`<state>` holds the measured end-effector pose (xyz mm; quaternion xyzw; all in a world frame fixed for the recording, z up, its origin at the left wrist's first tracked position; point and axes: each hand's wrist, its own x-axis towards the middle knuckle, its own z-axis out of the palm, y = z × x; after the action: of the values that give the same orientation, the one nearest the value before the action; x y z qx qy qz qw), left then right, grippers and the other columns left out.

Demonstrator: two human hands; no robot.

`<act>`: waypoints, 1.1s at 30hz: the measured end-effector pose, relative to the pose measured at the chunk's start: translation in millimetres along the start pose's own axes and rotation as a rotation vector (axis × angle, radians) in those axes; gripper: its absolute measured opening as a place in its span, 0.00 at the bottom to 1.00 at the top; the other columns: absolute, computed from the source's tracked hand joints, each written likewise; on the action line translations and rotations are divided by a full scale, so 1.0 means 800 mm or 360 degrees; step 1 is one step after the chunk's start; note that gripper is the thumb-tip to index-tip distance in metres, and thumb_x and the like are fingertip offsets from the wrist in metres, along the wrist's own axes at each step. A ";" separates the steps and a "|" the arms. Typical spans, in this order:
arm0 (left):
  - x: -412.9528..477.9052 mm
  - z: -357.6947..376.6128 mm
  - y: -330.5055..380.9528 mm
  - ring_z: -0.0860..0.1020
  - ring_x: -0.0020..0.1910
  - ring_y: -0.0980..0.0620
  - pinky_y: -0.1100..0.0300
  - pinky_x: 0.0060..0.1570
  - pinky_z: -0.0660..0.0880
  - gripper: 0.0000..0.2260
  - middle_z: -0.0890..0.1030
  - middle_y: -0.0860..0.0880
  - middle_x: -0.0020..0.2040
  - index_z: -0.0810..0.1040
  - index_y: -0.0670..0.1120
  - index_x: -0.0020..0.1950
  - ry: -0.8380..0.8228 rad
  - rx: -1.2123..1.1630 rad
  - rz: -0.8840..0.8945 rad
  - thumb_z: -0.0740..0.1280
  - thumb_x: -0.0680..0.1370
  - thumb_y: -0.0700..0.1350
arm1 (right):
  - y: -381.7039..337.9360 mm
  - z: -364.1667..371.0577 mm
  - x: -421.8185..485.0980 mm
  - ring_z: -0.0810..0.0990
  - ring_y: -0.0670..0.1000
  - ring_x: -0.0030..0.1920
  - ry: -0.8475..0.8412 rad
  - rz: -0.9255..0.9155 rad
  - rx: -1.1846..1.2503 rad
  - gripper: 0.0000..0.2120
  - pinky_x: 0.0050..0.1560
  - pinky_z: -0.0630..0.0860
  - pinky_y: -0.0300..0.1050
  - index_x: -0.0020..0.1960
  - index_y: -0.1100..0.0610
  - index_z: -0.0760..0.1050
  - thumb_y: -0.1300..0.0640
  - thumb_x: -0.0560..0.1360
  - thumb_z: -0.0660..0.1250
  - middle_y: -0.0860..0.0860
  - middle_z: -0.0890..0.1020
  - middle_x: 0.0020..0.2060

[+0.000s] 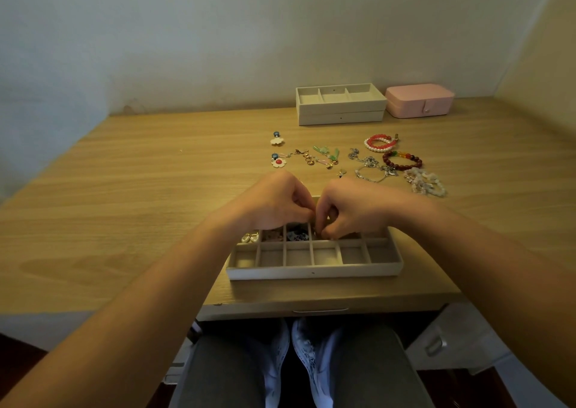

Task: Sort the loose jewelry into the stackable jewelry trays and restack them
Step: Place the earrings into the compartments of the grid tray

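A beige compartment tray [313,272] lies near the table's front edge. Its near row of cells looks bare; some far-row cells hold pearl earrings [250,238] and a dark blue piece [296,236]. My left hand [274,203] and my right hand [346,210] hover over the tray's far row, fingertips curled and meeting over a middle cell. They seem to pinch a small piece that is too tiny to identify. Loose jewelry lies beyond: flower charms [278,162], small earrings [321,157], a silver chain [371,166] and bead bracelets [402,160].
Two stacked beige trays [339,113] stand at the back of the wooden table, with a shut pink jewelry box [419,100] to their right. A wall runs behind the table and another along the right side. My knees are under the table edge.
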<state>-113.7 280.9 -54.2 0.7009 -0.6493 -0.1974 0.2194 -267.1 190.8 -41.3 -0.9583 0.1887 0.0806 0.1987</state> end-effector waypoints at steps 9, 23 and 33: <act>-0.003 0.001 0.002 0.70 0.33 0.55 0.58 0.34 0.67 0.05 0.80 0.42 0.36 0.87 0.54 0.41 -0.0045 -0.0093 0.0023 0.76 0.71 0.43 | 0.017 -0.009 -0.018 0.71 0.39 0.27 0.0145 -0.0012 0.0121 0.05 0.28 0.66 0.33 0.50 0.49 0.87 0.55 0.77 0.72 0.42 0.74 0.26; -0.008 0.011 0.006 0.74 0.33 0.60 0.60 0.37 0.73 0.03 0.84 0.53 0.35 0.88 0.55 0.43 -0.0146 0.0049 -0.0013 0.76 0.72 0.47 | 0.011 0.011 -0.012 0.72 0.43 0.32 0.0128 0.0036 0.0150 0.04 0.33 0.70 0.40 0.46 0.49 0.86 0.53 0.76 0.72 0.43 0.77 0.30; -0.021 -0.008 0.005 0.68 0.30 0.60 0.69 0.32 0.63 0.03 0.78 0.54 0.35 0.87 0.53 0.45 -0.0053 -0.0273 0.0295 0.77 0.73 0.46 | 0.026 -0.011 -0.024 0.77 0.46 0.41 0.0075 0.0156 0.0756 0.05 0.43 0.75 0.43 0.46 0.53 0.85 0.53 0.77 0.72 0.49 0.81 0.38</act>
<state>-115.0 297.7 -46.7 0.6131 -0.6956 -0.2428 0.2850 -292.2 176.0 -36.3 -0.8760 0.2533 0.0211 0.4099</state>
